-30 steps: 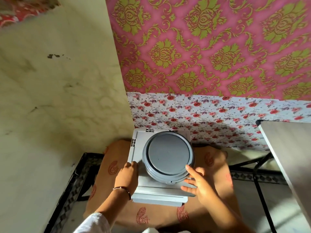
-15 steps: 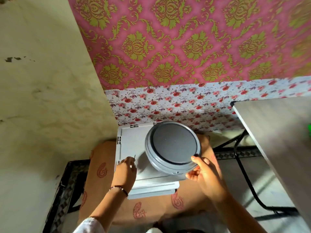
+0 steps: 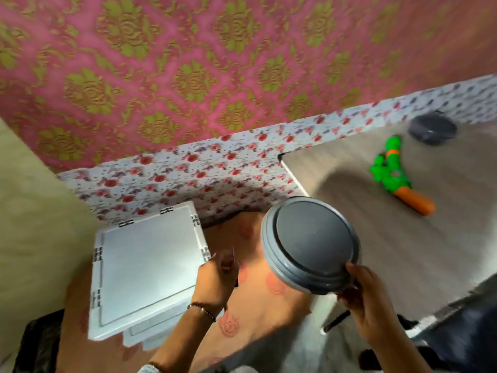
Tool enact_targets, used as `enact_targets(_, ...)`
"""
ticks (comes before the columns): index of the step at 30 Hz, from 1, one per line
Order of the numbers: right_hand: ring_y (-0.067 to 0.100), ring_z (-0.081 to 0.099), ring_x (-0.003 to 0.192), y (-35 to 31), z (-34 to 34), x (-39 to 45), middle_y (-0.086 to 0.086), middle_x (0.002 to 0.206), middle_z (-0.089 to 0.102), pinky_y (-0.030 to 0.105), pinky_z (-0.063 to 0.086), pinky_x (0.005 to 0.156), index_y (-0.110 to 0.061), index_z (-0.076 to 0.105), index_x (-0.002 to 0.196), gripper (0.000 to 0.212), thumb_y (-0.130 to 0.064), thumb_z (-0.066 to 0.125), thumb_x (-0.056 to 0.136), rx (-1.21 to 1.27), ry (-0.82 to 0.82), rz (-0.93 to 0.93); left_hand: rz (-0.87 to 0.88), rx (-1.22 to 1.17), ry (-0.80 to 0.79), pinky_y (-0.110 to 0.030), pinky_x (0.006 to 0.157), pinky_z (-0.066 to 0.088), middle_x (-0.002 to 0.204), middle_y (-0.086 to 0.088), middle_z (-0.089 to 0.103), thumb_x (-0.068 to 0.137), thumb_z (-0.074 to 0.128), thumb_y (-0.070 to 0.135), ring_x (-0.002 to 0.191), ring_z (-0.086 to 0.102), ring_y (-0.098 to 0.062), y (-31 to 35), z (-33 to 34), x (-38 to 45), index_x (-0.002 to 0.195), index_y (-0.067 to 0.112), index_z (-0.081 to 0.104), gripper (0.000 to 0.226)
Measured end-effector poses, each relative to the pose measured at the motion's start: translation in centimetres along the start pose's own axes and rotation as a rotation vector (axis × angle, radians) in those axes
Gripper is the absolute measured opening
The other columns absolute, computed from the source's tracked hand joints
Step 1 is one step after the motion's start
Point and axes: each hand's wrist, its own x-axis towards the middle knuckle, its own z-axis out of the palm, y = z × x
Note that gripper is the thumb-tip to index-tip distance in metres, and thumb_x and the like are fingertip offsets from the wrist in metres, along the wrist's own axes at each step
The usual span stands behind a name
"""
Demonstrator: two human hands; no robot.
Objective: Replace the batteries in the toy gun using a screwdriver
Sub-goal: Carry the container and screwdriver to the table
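Note:
A green and orange toy gun [image 3: 395, 176] lies on the grey table [image 3: 403, 243] at the right. My right hand [image 3: 368, 300] grips the near rim of a round grey container [image 3: 312, 243] and holds it in the air over the table's left edge. My left hand [image 3: 215, 278] is closed around a thin dark tool [image 3: 233, 255], probably a small screwdriver, whose tip sticks up past my fingers. It hovers just right of a white box [image 3: 145, 265].
A second round grey container [image 3: 431, 129] stands at the table's far edge by the floral wall. The white box rests on a stool draped in orange patterned cloth [image 3: 258, 319]. A plain wall closes off the left side.
My right hand lifted the grey container off the white box and carried it right toward the table. My view swung right, bringing the toy gun into sight. My left hand came off the box.

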Motion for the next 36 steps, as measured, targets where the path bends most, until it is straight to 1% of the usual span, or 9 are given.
enact_targets(6,0.014,0.044,0.031,-4.1,-10.2,2.2,0.001,0.042,0.049,0.019,0.032,0.032,-0.010,0.042,0.071,0.021,-0.004,0.050,0.090,0.001,0.021,-0.007,-0.071,-0.109,-0.074,-0.040,0.057,0.058,0.069,0.009,0.066,0.087,0.064,0.010,0.051,0.063,-0.005,6.8,9.1,-2.5,0.094,0.020,0.061,0.013)
enact_targets(8,0.016,0.044,0.032,-5.5,-13.8,3.2,0.002,0.042,0.049,0.020,0.032,0.034,-0.009,0.042,0.072,0.019,-0.005,0.052,0.088,-0.021,0.004,0.001,-0.073,-0.129,-0.065,-0.038,0.057,0.058,0.072,0.009,0.066,0.087,0.063,0.010,0.050,0.062,-0.004,9.2,12.2,-3.9,0.099,0.017,0.062,0.014)
enact_targets(11,0.020,0.043,0.040,-8.0,-17.8,4.3,0.004,0.046,0.050,0.022,0.035,0.035,-0.009,0.043,0.072,0.019,-0.006,0.054,0.088,-0.087,-0.007,0.011,-0.097,-0.187,-0.062,-0.017,0.045,0.050,0.069,0.002,0.062,0.090,0.060,0.004,0.046,0.059,0.001,12.6,15.7,-5.6,0.103,0.009,0.060,0.014)
enact_targets(15,0.019,0.042,0.048,-10.7,-20.8,5.5,0.004,0.054,0.045,0.025,0.034,0.040,-0.011,0.043,0.069,0.023,-0.007,0.054,0.089,-0.145,0.007,0.022,-0.117,-0.185,-0.041,-0.017,0.044,0.048,0.068,0.001,0.065,0.091,0.059,0.008,0.043,0.058,-0.002,15.6,18.2,-7.0,0.105,0.009,0.061,0.014)
enact_targets(20,0.019,0.043,0.053,-12.0,-22.2,7.6,0.008,0.064,0.042,0.025,0.035,0.045,-0.011,0.046,0.076,0.017,-0.009,0.055,0.089,-0.132,0.011,0.039,-0.129,-0.147,-0.006,-0.033,0.057,0.057,0.080,0.001,0.070,0.090,0.062,0.016,0.053,0.065,-0.012,17.4,19.5,-6.8,0.103,0.018,0.062,0.013)
enact_targets(23,0.020,0.048,0.055,-12.2,-22.0,8.4,0.010,0.065,0.050,0.028,0.039,0.050,-0.008,0.051,0.081,0.010,-0.011,0.054,0.090,-0.124,-0.022,0.003,-0.149,-0.194,-0.001,-0.032,0.055,0.058,0.084,-0.001,0.069,0.090,0.062,0.015,0.062,0.067,-0.019,17.7,19.8,-5.8,0.101,0.017,0.061,0.012)
enact_targets(26,0.017,0.052,0.051,-12.7,-21.4,9.8,0.010,0.064,0.050,0.028,0.039,0.047,-0.007,0.052,0.083,0.009,-0.012,0.055,0.090,-0.119,-0.046,-0.005,-0.138,-0.211,0.030,-0.026,0.053,0.055,0.083,0.001,0.069,0.090,0.062,0.016,0.058,0.066,-0.018,17.9,19.9,-4.8,0.098,0.021,0.059,0.009)
enact_targets(29,0.011,0.050,0.039,-13.5,-20.1,11.6,0.007,0.059,0.042,0.023,0.037,0.035,-0.011,0.047,0.072,0.018,-0.011,0.056,0.088,-0.084,-0.039,-0.011,-0.141,-0.265,0.062,-0.037,0.061,0.058,0.083,0.004,0.068,0.091,0.061,0.015,0.057,0.066,-0.016,17.9,19.7,-3.6,0.094,0.025,0.056,0.012)
enact_targets(36,0.009,0.055,0.044,-15.3,-19.1,13.8,0.009,0.069,0.045,0.020,0.044,0.040,-0.008,0.050,0.078,0.019,0.003,0.046,0.092,-0.140,-0.126,-0.157,-0.128,-0.302,0.097,-0.044,0.063,0.058,0.085,-0.002,0.068,0.090,0.061,0.013,0.058,0.066,-0.014,17.5,18.7,-1.2,0.094,0.022,0.058,0.011)
